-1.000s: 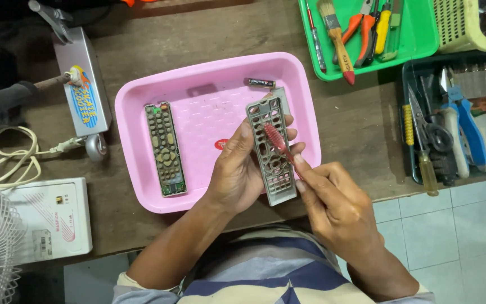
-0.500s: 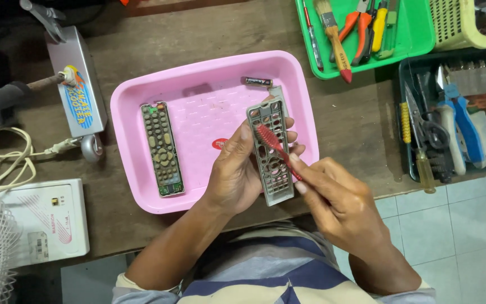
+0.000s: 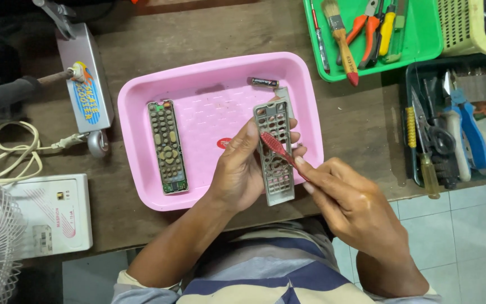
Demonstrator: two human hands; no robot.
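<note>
We see the red toothbrush (image 3: 279,149) has slid a little lower along the grey remote-control cover (image 3: 275,151), so scrubbing continues; the left hand (image 3: 242,169) grips that cover over the pink tray (image 3: 142,112), the right hand (image 3: 351,202) pinches the brush handle.

Remote cover (image 3: 277,155): grey front shell with empty button holes, held upright-lengthwise above the pink tray's right part.
Toothbrush (image 3: 279,151): red, laid slantwise across the cover, bristle head touching its hole-pierced face.
</note>
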